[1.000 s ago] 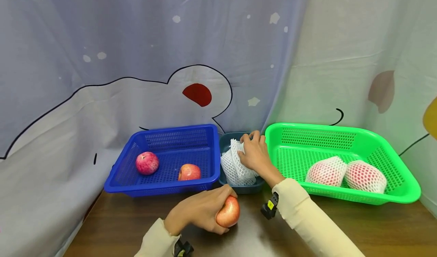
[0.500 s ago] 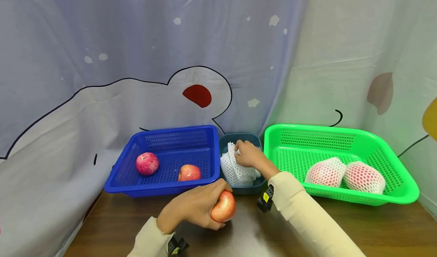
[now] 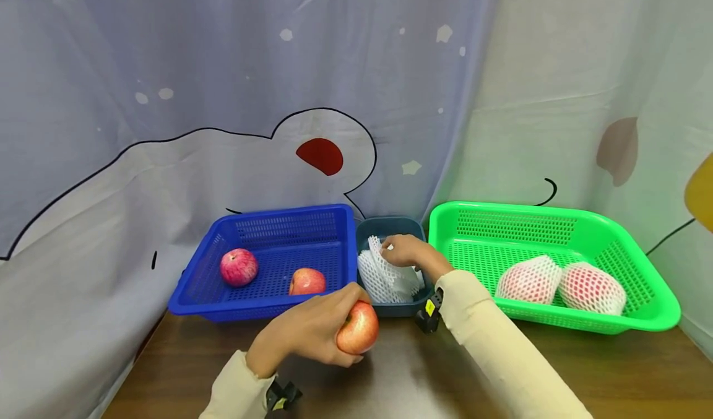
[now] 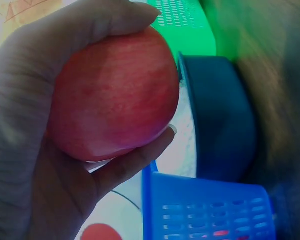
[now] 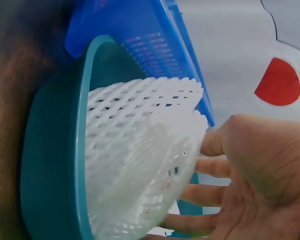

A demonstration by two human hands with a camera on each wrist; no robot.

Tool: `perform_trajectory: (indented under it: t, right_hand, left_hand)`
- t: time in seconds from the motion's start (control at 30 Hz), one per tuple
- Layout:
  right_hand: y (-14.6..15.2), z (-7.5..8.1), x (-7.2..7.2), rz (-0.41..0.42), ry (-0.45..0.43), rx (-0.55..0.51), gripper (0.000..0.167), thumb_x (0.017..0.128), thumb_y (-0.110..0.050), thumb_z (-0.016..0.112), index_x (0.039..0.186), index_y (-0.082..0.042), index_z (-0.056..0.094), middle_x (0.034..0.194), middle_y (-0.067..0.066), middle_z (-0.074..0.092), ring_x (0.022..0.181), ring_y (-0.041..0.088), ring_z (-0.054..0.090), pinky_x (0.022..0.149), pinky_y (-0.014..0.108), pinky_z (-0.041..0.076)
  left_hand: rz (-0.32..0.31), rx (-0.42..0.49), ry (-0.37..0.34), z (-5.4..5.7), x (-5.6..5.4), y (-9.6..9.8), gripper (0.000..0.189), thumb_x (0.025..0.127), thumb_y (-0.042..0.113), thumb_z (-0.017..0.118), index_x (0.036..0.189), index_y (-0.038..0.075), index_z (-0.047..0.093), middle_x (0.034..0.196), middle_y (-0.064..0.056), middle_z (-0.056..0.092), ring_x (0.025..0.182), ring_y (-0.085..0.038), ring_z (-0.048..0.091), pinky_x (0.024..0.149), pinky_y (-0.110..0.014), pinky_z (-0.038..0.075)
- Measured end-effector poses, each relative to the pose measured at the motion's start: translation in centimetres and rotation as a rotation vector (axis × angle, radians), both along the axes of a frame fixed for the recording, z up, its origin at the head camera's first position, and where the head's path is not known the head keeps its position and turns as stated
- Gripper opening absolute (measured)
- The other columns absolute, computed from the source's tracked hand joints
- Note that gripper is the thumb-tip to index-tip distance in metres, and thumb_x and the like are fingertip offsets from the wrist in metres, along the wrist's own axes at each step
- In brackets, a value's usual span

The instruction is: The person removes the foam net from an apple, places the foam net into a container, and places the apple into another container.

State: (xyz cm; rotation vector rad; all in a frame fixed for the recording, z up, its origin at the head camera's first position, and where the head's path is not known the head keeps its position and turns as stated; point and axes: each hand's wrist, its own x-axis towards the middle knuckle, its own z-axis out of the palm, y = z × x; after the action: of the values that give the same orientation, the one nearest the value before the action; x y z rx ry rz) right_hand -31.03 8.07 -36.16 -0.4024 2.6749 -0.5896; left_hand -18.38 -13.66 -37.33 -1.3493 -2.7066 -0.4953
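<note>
My left hand (image 3: 314, 329) grips a red apple (image 3: 358, 328) over the table, in front of the baskets. In the left wrist view the thumb and fingers curl round that apple (image 4: 115, 95). My right hand (image 3: 414, 255) is inside the small dark teal basket (image 3: 392, 309), its fingers bent at the white foam fruit nets (image 3: 384, 280). The right wrist view has the thumb and fingers at the edge of a foam net (image 5: 145, 145), pinching it; the fingertips are hidden behind the mesh.
On the left, a blue basket (image 3: 267, 307) holds two bare apples (image 3: 239, 267). A green basket (image 3: 529, 211) on the right holds two apples in foam nets (image 3: 529, 280). The wooden table (image 3: 184, 363) runs in front, and a printed curtain (image 3: 250, 66) hangs behind.
The right hand has moved down and slightly left among the foam nets, its fingers more curled now. The left hand has shifted a little left with the apple.
</note>
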Motion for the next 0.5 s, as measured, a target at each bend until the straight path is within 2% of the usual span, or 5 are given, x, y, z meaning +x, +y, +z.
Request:
perform_trajectory:
  t: [0.07,0.13,0.33,0.4,0.5]
  right_hand:
    - [-0.1,-0.1,-0.3,-0.015,-0.068,0.002,0.048,0.104,-0.034,0.043,0.147,-0.014,0.048,0.154,0.017,0.043,0.126,0.036,0.055,0.082,0.05,0.057]
    - [-0.3,-0.3,-0.5,-0.008,-0.094,0.012,0.05,0.104,-0.036,0.042,0.148,-0.013,0.045,0.155,0.017,0.042,0.132,0.037,0.052,0.088,0.054,0.056]
    - [-0.5,-0.6,-0.6,0.069,-0.017,0.086,0.053,0.105,-0.034,0.039,0.144,0.001,0.047,0.151,0.02,0.046,0.142,0.036,0.042,0.116,0.048,0.038]
    - [-0.6,-0.7,-0.7,0.062,-0.021,0.1,0.054,0.106,-0.033,0.035,0.145,0.004,0.045,0.152,0.021,0.045,0.143,0.036,0.04,0.117,0.047,0.035]
    - [-0.8,-0.9,-0.8,-0.007,-0.078,0.065,0.054,0.108,-0.031,0.028,0.147,0.005,0.041,0.153,0.022,0.042,0.139,0.036,0.045,0.111,0.046,0.044]
  left_hand:
    - [-0.005,0.002,0.007,0.3,0.1,0.0,0.076,0.066,0.045,0.086,0.124,0.02,0.043,0.108,0.01,0.053,0.092,-0.001,0.055,0.079,-0.012,0.049]
    - [-0.014,-0.001,0.009,0.6,0.1,-0.1,0.076,0.066,0.045,0.086,0.124,0.02,0.043,0.109,0.01,0.053,0.093,-0.001,0.055,0.08,-0.012,0.049]
    - [-0.018,0.012,0.013,1.5,-0.2,-0.6,0.076,0.066,0.04,0.087,0.124,0.019,0.043,0.111,0.008,0.053,0.097,-0.002,0.056,0.085,-0.015,0.05]
    - [-0.014,0.019,0.019,1.6,-0.3,-0.9,0.074,0.067,0.04,0.086,0.124,0.019,0.044,0.112,0.008,0.054,0.098,-0.002,0.055,0.085,-0.016,0.05]
    - [-0.018,0.026,0.025,1.7,-0.5,-1.2,0.072,0.068,0.039,0.086,0.123,0.018,0.045,0.112,0.008,0.054,0.098,-0.003,0.055,0.085,-0.017,0.05]
